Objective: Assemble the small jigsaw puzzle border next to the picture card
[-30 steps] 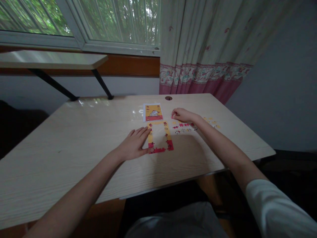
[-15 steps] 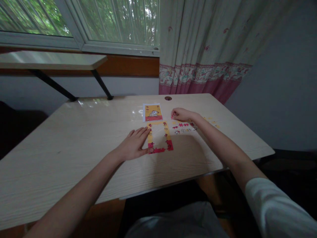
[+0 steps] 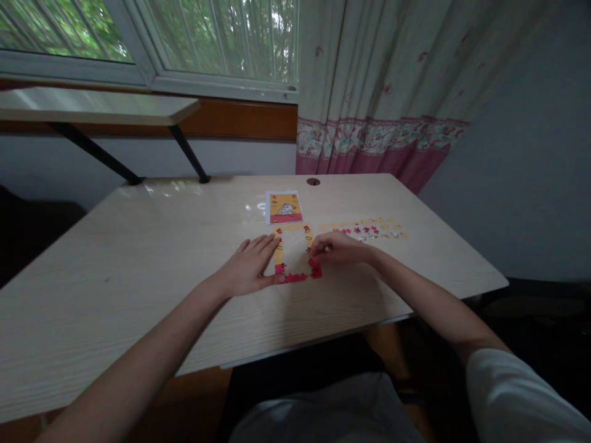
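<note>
A jigsaw puzzle border (image 3: 290, 278) lies on the table as a rectangular frame, yellow along the top and sides and red at the bottom, with bare tabletop inside. My left hand (image 3: 249, 266) rests flat, its fingers stretched over the left side of the border. At the right side, my right hand (image 3: 339, 247) is closed in a pinch, with a red puzzle piece (image 3: 314, 261) at its fingertips, partly hidden by them. Just behind the border is a picture card (image 3: 285, 209) showing a white animal on yellow and red.
Loose red puzzle pieces (image 3: 367, 230) lie in rows to the right, with yellow and white ones around them. The wooden table (image 3: 152, 258) has a cable hole (image 3: 313, 182) near its back edge. A raised shelf (image 3: 101, 107) stands at the back left; a curtain (image 3: 369, 135) hangs behind.
My right hand has come from the loose pieces toward me and slightly left, to the border's right side, bringing the red puzzle piece. My left hand has stayed in place.
</note>
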`<move>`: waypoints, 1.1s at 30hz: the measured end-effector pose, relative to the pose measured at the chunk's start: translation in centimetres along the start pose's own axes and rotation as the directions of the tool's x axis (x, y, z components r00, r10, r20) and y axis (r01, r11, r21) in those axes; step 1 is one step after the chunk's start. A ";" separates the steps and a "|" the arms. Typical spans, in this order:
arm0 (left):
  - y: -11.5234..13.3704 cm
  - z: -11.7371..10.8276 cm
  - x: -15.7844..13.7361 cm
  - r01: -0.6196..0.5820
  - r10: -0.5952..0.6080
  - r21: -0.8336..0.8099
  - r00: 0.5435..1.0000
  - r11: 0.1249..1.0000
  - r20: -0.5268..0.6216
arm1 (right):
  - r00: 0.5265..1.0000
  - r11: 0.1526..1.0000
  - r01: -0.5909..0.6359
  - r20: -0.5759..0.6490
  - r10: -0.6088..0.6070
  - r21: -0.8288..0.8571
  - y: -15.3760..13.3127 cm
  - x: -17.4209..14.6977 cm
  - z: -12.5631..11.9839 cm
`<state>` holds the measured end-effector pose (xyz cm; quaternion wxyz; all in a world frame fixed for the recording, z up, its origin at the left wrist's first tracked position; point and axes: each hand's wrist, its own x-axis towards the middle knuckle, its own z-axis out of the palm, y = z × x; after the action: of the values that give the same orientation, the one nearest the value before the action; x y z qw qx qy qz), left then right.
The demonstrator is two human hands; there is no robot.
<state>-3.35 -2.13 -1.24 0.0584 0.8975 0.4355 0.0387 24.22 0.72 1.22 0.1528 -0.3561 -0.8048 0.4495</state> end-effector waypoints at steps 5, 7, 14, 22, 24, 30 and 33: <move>-0.3 0.2 0.0 -0.011 0.011 0.013 1.000 1.000 -0.008 | 0.994 0.996 0.019 0.109 -0.010 -0.083 -0.9 -0.3 1.6; -0.3 0.2 0.0 -0.011 0.011 0.018 1.000 1.000 -0.001 | 0.994 0.992 0.015 0.109 -0.001 -0.123 -1.1 -0.2 1.8; -0.3 0.2 0.0 -0.015 0.014 -0.004 1.000 1.000 -0.009 | 0.996 0.975 0.039 0.090 -0.020 -0.218 -1.1 -0.3 2.0; -0.4 0.1 0.1 -0.012 0.012 -0.024 1.000 1.000 -0.006 | 0.998 0.970 0.030 0.068 -0.014 -0.242 -0.7 -0.3 2.2; -0.4 0.1 0.1 -0.010 0.010 -0.027 1.000 1.000 -0.002 | 0.998 0.968 0.034 0.066 -0.018 -0.249 -0.6 -0.3 2.2; -0.5 0.0 0.1 -0.010 0.011 -0.031 1.000 0.999 0.013 | 0.998 0.960 0.050 0.048 -0.039 -0.274 -0.5 -0.4 2.3; -0.5 -0.1 0.1 -0.016 0.016 -0.035 1.000 0.999 0.011 | 0.997 0.950 0.077 0.054 -0.064 -0.304 -0.8 -0.5 2.2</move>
<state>-3.73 -1.73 -1.24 0.0763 0.8999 0.4273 0.0417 22.95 -1.26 0.74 0.0943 -0.3366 -0.8800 0.3216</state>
